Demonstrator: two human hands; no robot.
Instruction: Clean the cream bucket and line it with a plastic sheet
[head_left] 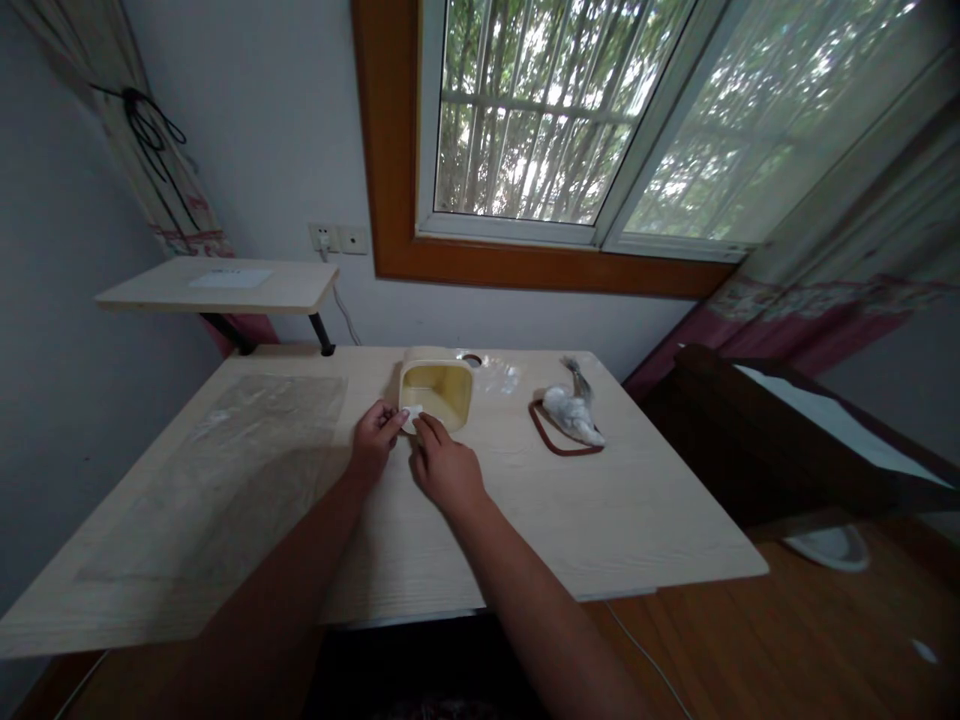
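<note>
A cream, rounded-rectangular plastic container (470,385) with a yellowish inside stands near the back of the table. At its front left corner, my left hand (373,440) pinches a small white piece (411,416), perhaps paper or cloth. My right hand (452,468) is closed at the other side of this white piece, its fingertips beside the container's front wall. The exact kind of the white piece is too small to make out, and the fingers partly cover it.
On the pale wooden table (600,540), a clear plastic sheet (255,450) lies at left. A raised shelf (165,285) stands at back left. To the right, a white crumpled bundle (571,412) rests against a brown rounded band (555,447). Dark furniture (795,440) stands beyond.
</note>
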